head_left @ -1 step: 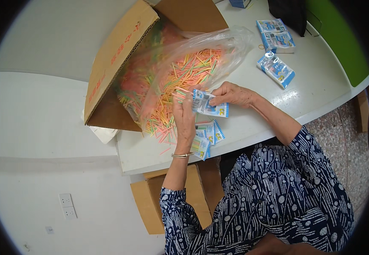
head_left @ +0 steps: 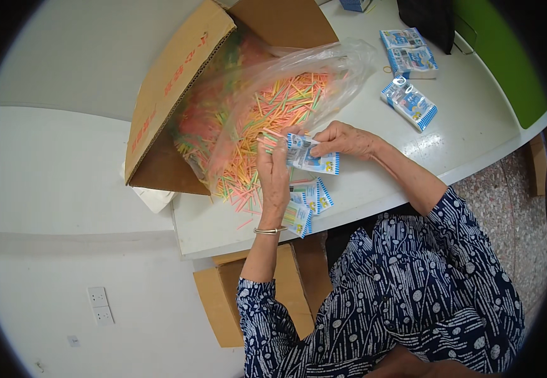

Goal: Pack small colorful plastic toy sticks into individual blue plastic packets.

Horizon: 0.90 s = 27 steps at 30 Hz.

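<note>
My left hand (head_left: 274,176) is closed around a small bunch of thin pastel sticks (head_left: 269,139) in pink and green. Their ends stick out past its fingertips, beside the mouth of a small packet. That packet (head_left: 314,155), blue and white with striped ends, is pinched between the thumb and fingers of my right hand (head_left: 347,140). Whether any sticks are inside it, I cannot tell. Just below my hands several similar packets (head_left: 316,194) lie on the table, and one (head_left: 298,217) shows pastel sticks through its clear part.
A large cardboard box (head_left: 179,82) lies on its side, a clear plastic bag (head_left: 355,60) spilling a heap of loose sticks (head_left: 292,94) onto the white table (head_left: 374,189). Blue-and-white packs (head_left: 410,104) lie at the right. Another cardboard box (head_left: 267,290) stands below the table edge.
</note>
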Available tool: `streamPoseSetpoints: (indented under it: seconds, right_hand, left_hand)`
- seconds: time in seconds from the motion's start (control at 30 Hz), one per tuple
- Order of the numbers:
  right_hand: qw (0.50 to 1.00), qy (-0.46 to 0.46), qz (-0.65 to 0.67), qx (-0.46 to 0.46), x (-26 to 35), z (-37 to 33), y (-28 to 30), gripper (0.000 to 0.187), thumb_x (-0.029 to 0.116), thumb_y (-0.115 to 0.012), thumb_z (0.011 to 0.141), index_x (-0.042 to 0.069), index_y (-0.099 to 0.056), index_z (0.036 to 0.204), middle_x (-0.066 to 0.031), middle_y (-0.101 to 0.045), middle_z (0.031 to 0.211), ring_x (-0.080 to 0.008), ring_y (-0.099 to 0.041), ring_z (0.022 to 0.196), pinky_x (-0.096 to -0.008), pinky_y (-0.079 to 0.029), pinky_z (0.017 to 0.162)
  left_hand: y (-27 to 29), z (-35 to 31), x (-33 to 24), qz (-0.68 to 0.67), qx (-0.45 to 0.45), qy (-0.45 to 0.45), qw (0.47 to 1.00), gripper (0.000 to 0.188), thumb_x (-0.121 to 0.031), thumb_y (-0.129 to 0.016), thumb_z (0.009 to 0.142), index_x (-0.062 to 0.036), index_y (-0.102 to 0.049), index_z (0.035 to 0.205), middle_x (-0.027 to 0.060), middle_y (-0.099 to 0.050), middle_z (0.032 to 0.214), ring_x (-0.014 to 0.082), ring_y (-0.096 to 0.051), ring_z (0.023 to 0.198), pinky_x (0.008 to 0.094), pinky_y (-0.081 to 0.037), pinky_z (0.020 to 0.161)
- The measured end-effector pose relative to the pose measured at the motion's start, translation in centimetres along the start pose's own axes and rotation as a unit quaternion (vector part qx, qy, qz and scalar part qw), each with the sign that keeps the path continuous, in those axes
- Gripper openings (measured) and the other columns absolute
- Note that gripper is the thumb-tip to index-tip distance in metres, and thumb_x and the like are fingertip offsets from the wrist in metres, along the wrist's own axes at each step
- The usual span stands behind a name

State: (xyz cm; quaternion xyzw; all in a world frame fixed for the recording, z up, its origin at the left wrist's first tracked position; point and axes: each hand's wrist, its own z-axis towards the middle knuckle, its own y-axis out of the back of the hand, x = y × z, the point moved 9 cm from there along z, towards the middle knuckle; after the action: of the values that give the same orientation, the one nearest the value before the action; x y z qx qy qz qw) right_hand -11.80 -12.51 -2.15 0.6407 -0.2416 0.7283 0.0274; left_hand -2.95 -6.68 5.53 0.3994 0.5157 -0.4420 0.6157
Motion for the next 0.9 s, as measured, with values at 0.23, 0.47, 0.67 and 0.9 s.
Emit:
streamPoseSetpoints:
  seconds: [0.23,0.47,0.67,0.9]
  right_hand:
    - [1.000,0.019,-0.014,-0.009,0.1,0.2,0.4,0.032,0.024,-0.066,0.085,0.000,-0.067,0.107,-0.0037,-0.068,0.093,-0.0060,-0.059,0.085,-0.0232,-0.046,0.077]
    - [0.999,0.024,0.024,-0.016,0.0,0.2,0.6,0.036,0.021,-0.064,0.087,-0.003,-0.062,0.115,-0.0061,-0.067,0.101,-0.0068,-0.059,0.089,-0.0228,-0.046,0.081]
    - [0.997,0.033,0.036,-0.055,0.8,0.1,0.8,0.036,0.021,-0.062,0.088,-0.002,-0.061,0.116,-0.0067,-0.067,0.102,-0.0073,-0.059,0.091,-0.0226,-0.045,0.084]
    - [0.995,0.046,0.079,-0.049,0.1,0.4,1.3,0.039,0.021,-0.063,0.088,-0.003,-0.059,0.118,-0.0075,-0.066,0.105,-0.0079,-0.059,0.094,-0.0235,-0.045,0.086]
  left_hand:
    - [0.0,0.3,-0.5,-0.054,0.009,-0.015,0.998,0.026,-0.016,-0.040,0.098,-0.0009,-0.044,0.118,0.0200,-0.057,0.118,0.0209,-0.056,0.106,0.0327,-0.043,0.092]
    - [-1.5,1.1,-0.7,0.195,0.098,-0.013,0.976,0.028,-0.022,-0.041,0.099,-0.0011,-0.046,0.118,0.0133,-0.057,0.115,0.0165,-0.052,0.107,0.0301,-0.041,0.092]
    - [0.7,2.1,-1.6,0.053,0.014,-0.061,0.997,0.027,-0.018,-0.046,0.097,0.0001,-0.050,0.117,0.0050,-0.060,0.098,0.0114,-0.054,0.091,0.0243,-0.042,0.083]
    - [0.6,2.2,-1.9,0.130,0.033,-0.070,0.988,0.024,-0.012,-0.053,0.094,0.0001,-0.050,0.114,0.0057,-0.061,0.099,0.0099,-0.056,0.087,0.0227,-0.045,0.077]
